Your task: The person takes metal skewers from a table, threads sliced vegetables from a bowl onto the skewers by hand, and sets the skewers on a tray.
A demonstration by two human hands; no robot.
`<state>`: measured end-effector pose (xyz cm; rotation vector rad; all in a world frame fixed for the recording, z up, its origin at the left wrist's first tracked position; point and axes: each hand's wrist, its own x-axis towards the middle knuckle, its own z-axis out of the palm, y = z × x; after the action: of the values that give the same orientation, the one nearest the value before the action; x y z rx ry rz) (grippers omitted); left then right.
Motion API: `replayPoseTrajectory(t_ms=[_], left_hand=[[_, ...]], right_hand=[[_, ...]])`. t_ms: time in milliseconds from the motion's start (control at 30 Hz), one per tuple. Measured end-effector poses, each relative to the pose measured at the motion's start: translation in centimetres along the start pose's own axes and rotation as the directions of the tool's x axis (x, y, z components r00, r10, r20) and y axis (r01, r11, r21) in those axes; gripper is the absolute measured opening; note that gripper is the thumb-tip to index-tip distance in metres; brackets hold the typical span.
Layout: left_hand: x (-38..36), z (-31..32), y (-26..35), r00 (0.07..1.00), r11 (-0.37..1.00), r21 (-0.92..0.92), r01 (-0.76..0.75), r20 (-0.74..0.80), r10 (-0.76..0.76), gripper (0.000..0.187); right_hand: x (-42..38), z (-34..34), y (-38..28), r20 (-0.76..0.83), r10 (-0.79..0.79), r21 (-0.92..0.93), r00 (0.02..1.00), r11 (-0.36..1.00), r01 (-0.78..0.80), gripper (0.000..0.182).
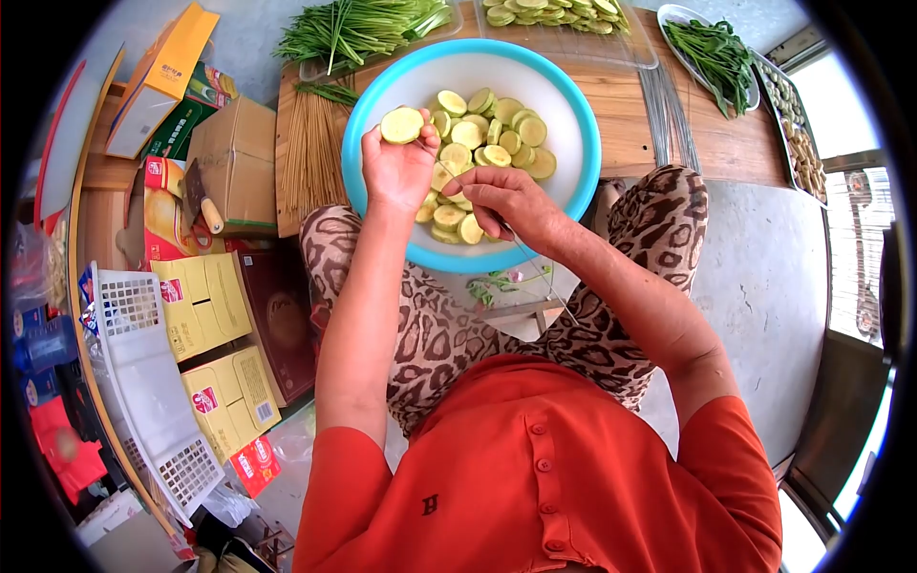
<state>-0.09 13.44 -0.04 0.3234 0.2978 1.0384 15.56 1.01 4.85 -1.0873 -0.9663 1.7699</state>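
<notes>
My left hand (399, 172) holds a round zucchini slice (401, 125), pale green with a darker rim, at its fingertips over the left side of a basin. My right hand (506, 199) is closed around a thin metal skewer (548, 284), whose long end slants back toward my lap. The skewer's front end points toward the left hand's fingers. Beneath both hands, the white basin with a blue rim (594, 143) contains a heap of zucchini slices (521, 134), partly hidden by the hands.
Bamboo skewers (310, 158) and metal skewers (669, 110) lie on the wooden table (621, 143). Behind the basin are green stalks (358, 27) and trayed slices (554, 13); leafy greens (712, 57) fill a plate at right. Cartons (232, 162) and a knife (202, 201) are at left.
</notes>
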Motion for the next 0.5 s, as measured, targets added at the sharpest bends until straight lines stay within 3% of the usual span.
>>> replayPoseTrajectory(t_ms=[500], left_hand=[[-0.6,1.1,-1.2,0.999,0.998,0.044,0.045,-0.026,-0.043,0.032]], right_hand=[[0.9,0.0,0.1,-0.042,-0.018,0.001,0.999,1.0,0.018,0.025]])
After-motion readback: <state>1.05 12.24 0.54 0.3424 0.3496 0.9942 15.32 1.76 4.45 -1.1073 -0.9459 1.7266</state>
